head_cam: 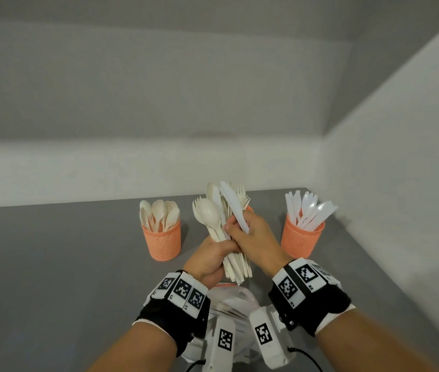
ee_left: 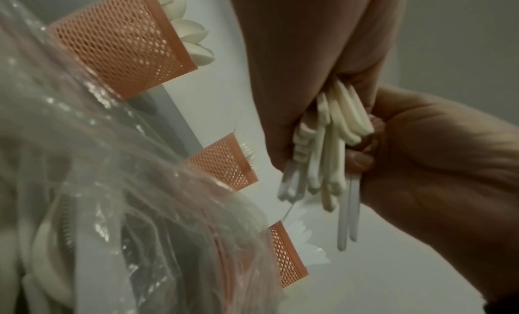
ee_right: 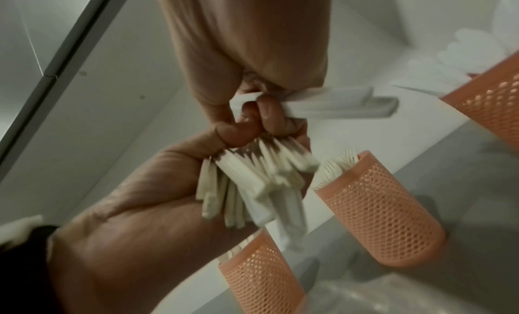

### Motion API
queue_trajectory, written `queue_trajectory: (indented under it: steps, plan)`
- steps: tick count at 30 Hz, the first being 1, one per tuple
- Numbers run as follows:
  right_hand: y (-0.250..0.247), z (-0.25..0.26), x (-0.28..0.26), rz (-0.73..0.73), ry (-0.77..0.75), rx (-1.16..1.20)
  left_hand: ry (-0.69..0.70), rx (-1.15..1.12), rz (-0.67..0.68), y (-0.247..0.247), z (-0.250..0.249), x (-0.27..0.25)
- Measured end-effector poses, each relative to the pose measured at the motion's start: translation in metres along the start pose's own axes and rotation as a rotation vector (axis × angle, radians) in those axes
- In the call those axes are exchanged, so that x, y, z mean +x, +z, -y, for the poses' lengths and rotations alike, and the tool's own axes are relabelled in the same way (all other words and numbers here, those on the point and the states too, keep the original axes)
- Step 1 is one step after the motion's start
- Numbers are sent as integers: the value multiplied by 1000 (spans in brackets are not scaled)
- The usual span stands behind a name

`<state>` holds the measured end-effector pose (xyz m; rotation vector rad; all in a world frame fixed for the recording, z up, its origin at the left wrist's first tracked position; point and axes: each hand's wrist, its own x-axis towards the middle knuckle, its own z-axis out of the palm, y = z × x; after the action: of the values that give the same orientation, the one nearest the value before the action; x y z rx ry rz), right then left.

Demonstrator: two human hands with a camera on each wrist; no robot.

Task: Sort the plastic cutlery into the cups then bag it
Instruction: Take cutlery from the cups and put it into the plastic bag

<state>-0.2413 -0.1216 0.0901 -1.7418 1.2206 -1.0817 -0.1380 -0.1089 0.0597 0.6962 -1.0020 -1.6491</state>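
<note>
Curling round the handles of a thick bundle of cutlery [head_cam: 219, 226], the fingers [head_cam: 219, 247] of the left hand [head_cam: 210, 260] grip it from below, heads fanned upward above the desk [head_cam: 52, 251]; the pieces in the bundle overlap too closely to count, though spoons, forks and at least one white knife show among them. The right hand [head_cam: 253, 237] closes on the same bundle just above the left, and its fingers [ee_right: 266, 110] pinch the white knife [head_cam: 233, 208], which lies across the front of the bunch. From the left wrist view the handle ends hang out below the fist, cream ones and a couple of paler, greyer ones. Three orange mesh cups stand on the desk: the left cup [head_cam: 162, 237] holds cream spoons, about seven as far as the view allows; the middle cup [ee_right: 384, 212] is nearly hidden behind the hands in the head view and holds cream forks; the right cup [head_cam: 302, 237] holds white knives and, it seems, a white spork or two. One clear plastic bag [ee_left: 117, 185] lies crumpled nearest the person, beneath the wrists, with some cutlery dimly visible inside it. Both wrists wear black bands carrying white blocks with black square markers [head_cam: 183, 288].
</note>
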Motion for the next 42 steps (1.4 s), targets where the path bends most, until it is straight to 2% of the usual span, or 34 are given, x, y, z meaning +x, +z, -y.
queue_trajectory:
  steps: [6, 11, 15, 18, 22, 25, 29, 33, 35, 38, 40, 42]
  plan:
    - [-3, 1, 4, -21, -83, -105, 15, -31, 33, 2, 2, 4]
    - [-5, 1, 6, -53, -58, -156, -1, -23, 30, 5, 0, 7]
    - [-17, 5, 12, 0, 100, 85, -50, -170, 35, 1, -3, 14]
    - [-23, 1, 15, 3, 147, 243, -85, -213, 25, 3, -9, 18]
    - [-35, -4, 19, -52, 111, 400, -121, -246, -7, 5, -14, 25]
    - [-62, -6, 29, -216, 41, 443, -102, -189, 8, 4, -16, 28]
    - [-110, -22, 51, -478, -82, 130, -62, -102, 133, 6, -21, 22]
    - [-129, -57, 70, -555, -15, 36, -23, -20, 50, 9, -25, 19]
    - [-129, -79, 75, -536, 92, 42, -17, -36, -7, 8, -24, 21]
    - [-122, -112, 82, -401, 258, -76, -44, -25, -95, 2, -21, 26]
    - [-118, -125, 82, -337, 300, -194, -67, -50, -133, -1, -19, 28]
    - [-117, -125, 81, -354, 261, -233, -89, -86, -131, -2, -19, 29]
